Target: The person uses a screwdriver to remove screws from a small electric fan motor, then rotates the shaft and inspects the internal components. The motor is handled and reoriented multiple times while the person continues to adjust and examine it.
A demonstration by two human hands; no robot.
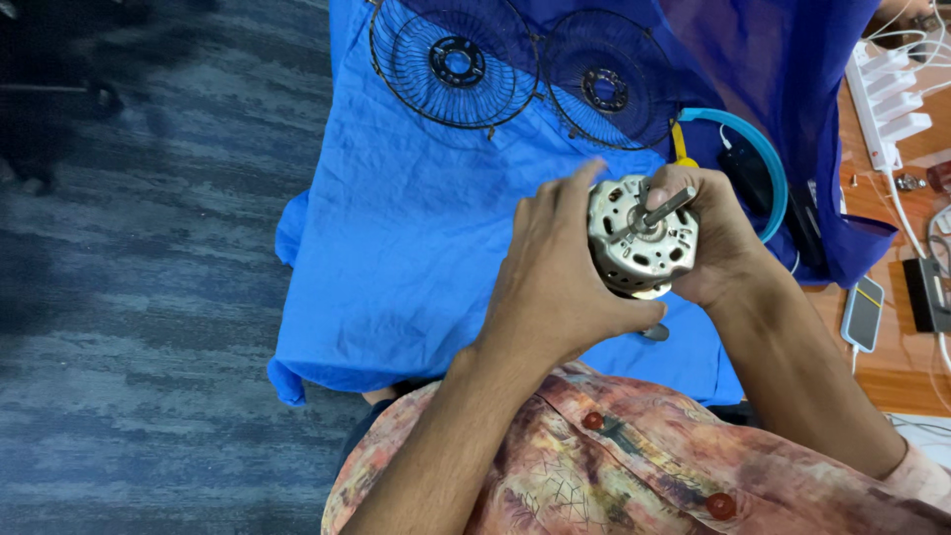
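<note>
Two hands hold one motor (642, 236) up off the surface, over the blue cloth (416, 248) near its right edge. Motor = grey metal casing w/ vent slots, shaft (666, 208) sticking out toward the camera. Prob. heavy for its size, rigid, smooth metal so could slip; best gripped round the casing body, not by the shaft.

Left hand (555, 282): curled partway, palm against the motor's left side, thumb under it, fingers reaching up past the top. Grasping the motor. Right hand (708, 233): wrapped round the right side & back of the casing, fingers bent over the top near the shaft. Also grasping the motor. Both firm, neither fully clenched.

Outward: small dark part (654, 332) on the cloth just below the motor. Toward the far edge, two black wire fan guards (456, 64), side by side, touching. Blue ring (763, 149) near the right edge behind the right hand. Further right on bare wood: white power strip (887, 104) w/ plugs, phone (863, 312) on a cable. Grey carpet (149, 297) left of the surface.
</note>
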